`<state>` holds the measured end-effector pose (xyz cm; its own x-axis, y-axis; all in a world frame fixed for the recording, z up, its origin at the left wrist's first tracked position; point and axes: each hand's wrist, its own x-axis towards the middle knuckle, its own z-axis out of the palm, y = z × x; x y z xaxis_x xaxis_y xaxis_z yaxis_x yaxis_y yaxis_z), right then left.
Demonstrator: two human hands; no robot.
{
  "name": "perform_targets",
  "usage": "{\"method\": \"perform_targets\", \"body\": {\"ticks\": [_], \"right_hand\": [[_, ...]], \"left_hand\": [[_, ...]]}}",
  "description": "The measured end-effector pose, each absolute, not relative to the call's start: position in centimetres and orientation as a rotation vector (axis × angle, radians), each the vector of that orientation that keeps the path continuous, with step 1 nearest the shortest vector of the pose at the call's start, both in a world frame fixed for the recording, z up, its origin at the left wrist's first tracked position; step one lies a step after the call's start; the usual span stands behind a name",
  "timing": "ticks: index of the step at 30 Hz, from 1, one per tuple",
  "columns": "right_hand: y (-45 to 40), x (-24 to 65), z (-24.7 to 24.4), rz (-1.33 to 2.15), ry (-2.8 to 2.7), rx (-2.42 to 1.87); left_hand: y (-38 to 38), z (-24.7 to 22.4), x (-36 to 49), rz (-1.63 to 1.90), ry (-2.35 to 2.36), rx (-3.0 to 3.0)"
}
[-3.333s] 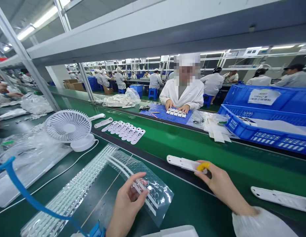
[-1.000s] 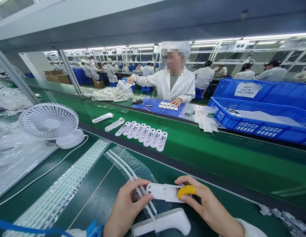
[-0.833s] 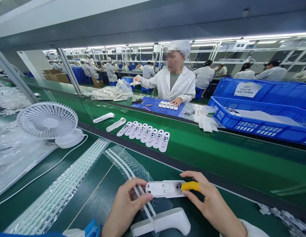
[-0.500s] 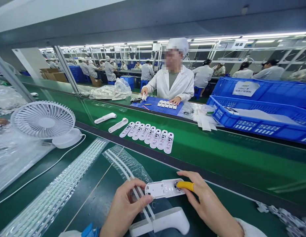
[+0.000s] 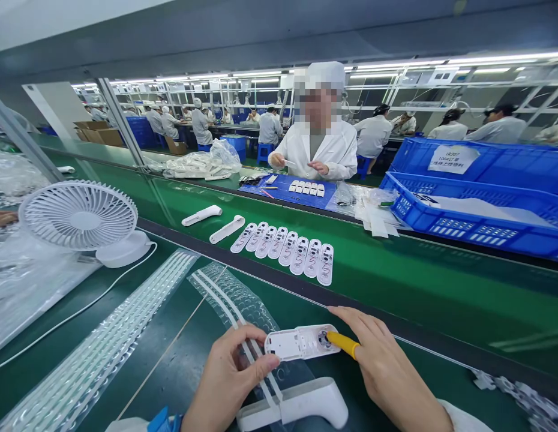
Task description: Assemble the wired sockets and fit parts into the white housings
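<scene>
My left hand (image 5: 227, 378) pinches the left end of a long white plastic shell (image 5: 285, 344) between thumb and fingers, its hollow side up. At the shell's right end is a dark round part (image 5: 324, 339). A yellow finger cot (image 5: 344, 344) covers one finger of my right hand (image 5: 389, 369), and its tip touches beside that part. The other visible fingers of that hand are stretched out, with its thumb hidden. Just below the shell lies a curved white handle housing (image 5: 306, 402). Two white adhesive strips (image 5: 225, 305) on clear film run under my left hand.
Several white panels with wiring (image 5: 288, 249) lie in a row on the green conveyor (image 5: 396, 276), beside white handles (image 5: 227, 229). A white fan (image 5: 83, 219) stands left, near clear strip sheets (image 5: 112, 336). Across sits a co-worker (image 5: 321, 141); a blue crate (image 5: 477, 225) is at right.
The panels and handles on the conveyor have shifted right. My right hand's fingers have spread and drawn slightly right, the yellow fingertip still at the round part. The co-worker's hands have lifted.
</scene>
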<state>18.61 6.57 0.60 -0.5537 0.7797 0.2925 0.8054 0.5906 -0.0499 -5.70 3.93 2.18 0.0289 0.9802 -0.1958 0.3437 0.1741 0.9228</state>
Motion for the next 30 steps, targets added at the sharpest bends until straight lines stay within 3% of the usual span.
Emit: {"method": "perform_targets", "body": {"ticks": [8,30], "right_hand": [[6.3,18.8,-0.5,0.207,-2.388,-1.283],[6.0,20.1,-0.4,0.137,-2.355,-1.256]], "left_hand": [[4.0,2.1,-5.7,0.826,1.499,1.359],[3.8,2.4,-4.9,0.707,1.536,1.455]]}}
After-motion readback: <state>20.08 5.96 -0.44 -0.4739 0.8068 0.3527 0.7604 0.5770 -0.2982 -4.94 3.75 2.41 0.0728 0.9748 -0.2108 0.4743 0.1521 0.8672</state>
